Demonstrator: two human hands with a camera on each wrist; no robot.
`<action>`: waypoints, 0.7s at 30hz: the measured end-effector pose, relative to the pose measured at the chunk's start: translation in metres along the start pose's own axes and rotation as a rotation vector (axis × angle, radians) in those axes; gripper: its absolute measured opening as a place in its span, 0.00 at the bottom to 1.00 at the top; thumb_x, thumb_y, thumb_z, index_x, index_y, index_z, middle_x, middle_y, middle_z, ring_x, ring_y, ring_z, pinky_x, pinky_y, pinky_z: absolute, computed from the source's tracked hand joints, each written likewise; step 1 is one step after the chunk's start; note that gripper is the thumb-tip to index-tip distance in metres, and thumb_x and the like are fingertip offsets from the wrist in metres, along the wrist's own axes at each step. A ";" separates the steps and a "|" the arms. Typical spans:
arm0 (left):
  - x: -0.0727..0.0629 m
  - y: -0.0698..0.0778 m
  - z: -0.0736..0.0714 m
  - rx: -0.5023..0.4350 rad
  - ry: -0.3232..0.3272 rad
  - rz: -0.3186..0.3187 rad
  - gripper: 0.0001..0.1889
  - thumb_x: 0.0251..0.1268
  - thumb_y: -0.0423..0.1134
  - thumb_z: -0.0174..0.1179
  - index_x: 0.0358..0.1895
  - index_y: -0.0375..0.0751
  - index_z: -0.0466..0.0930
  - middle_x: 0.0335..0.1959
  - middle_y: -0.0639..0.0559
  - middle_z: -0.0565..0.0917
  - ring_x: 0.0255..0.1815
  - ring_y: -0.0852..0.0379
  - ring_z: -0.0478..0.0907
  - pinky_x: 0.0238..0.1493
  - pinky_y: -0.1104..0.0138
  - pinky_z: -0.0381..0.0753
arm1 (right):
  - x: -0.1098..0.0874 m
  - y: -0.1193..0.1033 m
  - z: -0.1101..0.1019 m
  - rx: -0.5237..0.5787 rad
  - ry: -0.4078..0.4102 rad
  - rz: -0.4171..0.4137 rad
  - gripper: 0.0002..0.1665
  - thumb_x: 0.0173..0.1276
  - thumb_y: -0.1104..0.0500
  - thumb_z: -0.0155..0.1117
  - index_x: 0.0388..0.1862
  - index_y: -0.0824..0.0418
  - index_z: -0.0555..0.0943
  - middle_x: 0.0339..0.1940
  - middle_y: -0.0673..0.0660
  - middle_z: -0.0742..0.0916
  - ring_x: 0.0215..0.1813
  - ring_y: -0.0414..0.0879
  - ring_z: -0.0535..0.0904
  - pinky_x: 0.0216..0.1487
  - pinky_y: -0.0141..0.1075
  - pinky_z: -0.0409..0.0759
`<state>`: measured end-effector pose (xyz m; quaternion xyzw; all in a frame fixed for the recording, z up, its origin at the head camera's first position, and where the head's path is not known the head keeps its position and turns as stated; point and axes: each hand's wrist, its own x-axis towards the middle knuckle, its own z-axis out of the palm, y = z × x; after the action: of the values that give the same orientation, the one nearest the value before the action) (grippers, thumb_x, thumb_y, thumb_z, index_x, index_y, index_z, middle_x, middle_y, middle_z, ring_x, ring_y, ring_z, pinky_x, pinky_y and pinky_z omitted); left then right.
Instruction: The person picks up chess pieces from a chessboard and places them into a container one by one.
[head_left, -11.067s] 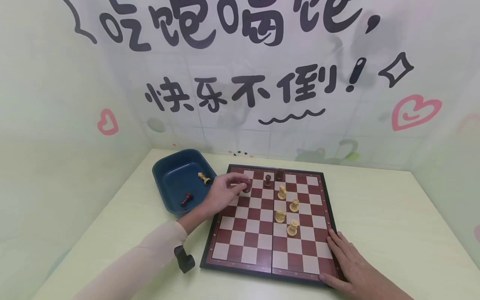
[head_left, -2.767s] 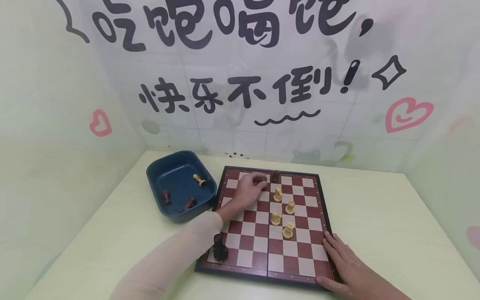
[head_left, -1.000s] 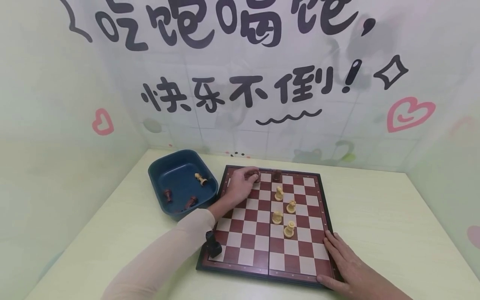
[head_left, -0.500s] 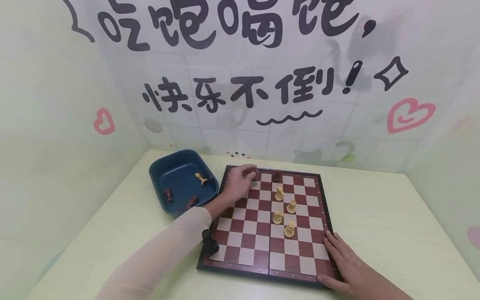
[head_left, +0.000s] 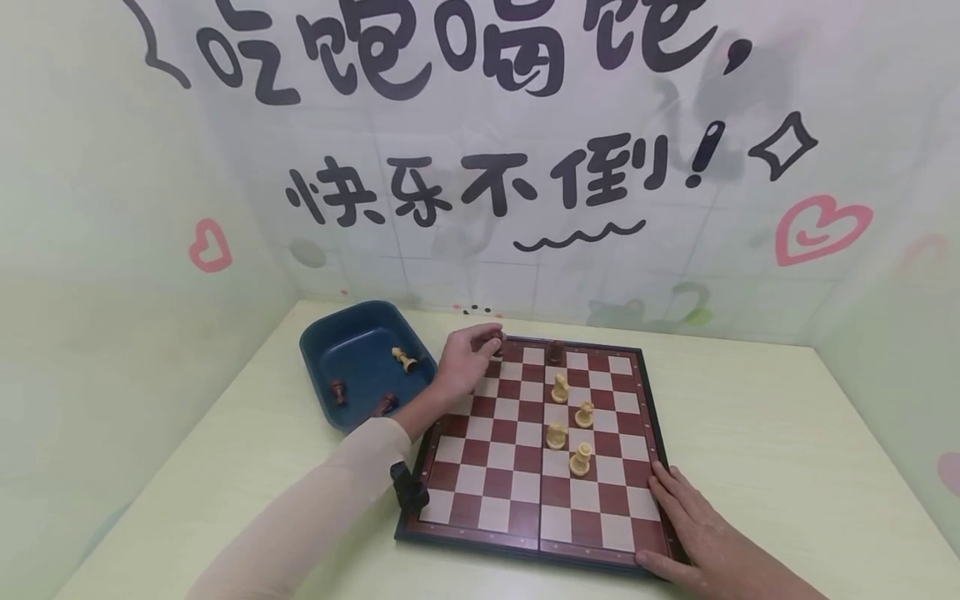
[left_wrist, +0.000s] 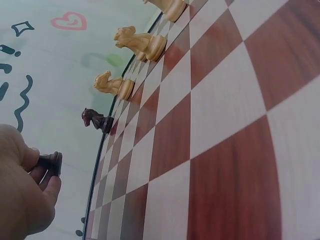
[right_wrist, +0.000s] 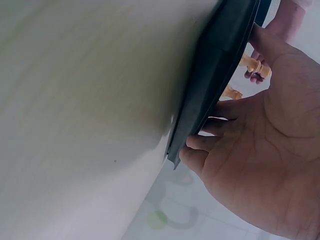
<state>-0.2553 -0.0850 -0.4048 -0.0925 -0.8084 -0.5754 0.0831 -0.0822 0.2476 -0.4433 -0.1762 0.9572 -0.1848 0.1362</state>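
My left hand pinches a dark chess piece by its upper part, over the board's back left corner. In the left wrist view the dark piece shows its round base; the fingers hide its top. My right hand rests along the right edge of the red-and-white chessboard, fingers extended onto the rim. In the right wrist view its fingertips touch the board's dark side. A dark knight stands at the back row. Several cream pieces, including a knight, stand upright mid-board.
A blue bin stands left of the board. Inside lie a cream piece, a dark piece and another dark piece. A decorated wall rises behind the table. A black mount sits at the left wrist.
A second dark piece entered the bin. My left hand then took another dark piece from beside the dark knight and carried it left. My right hand stays on the board's edge.
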 end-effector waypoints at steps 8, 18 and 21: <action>-0.001 -0.005 -0.014 -0.058 -0.008 0.005 0.16 0.77 0.26 0.54 0.63 0.25 0.76 0.51 0.35 0.84 0.52 0.44 0.84 0.57 0.56 0.80 | 0.000 0.001 0.001 -0.001 0.009 -0.009 0.64 0.64 0.24 0.59 0.79 0.71 0.57 0.80 0.68 0.59 0.78 0.66 0.54 0.63 0.61 0.72; -0.002 -0.006 -0.033 -0.090 0.006 0.002 0.17 0.77 0.26 0.54 0.64 0.25 0.76 0.54 0.34 0.83 0.54 0.39 0.82 0.59 0.55 0.79 | -0.001 0.002 0.003 -0.031 0.042 -0.027 0.64 0.64 0.23 0.59 0.79 0.70 0.58 0.80 0.67 0.59 0.77 0.65 0.56 0.63 0.59 0.73; -0.003 -0.007 -0.038 -0.060 0.034 0.000 0.16 0.77 0.26 0.55 0.63 0.27 0.77 0.53 0.36 0.84 0.53 0.41 0.83 0.57 0.56 0.79 | -0.001 0.002 0.003 -0.029 0.047 -0.033 0.64 0.64 0.23 0.59 0.79 0.70 0.58 0.80 0.67 0.59 0.77 0.65 0.56 0.63 0.59 0.73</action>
<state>-0.2534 -0.1233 -0.3996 -0.0852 -0.7891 -0.6009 0.0943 -0.0809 0.2485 -0.4467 -0.1897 0.9596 -0.1773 0.1080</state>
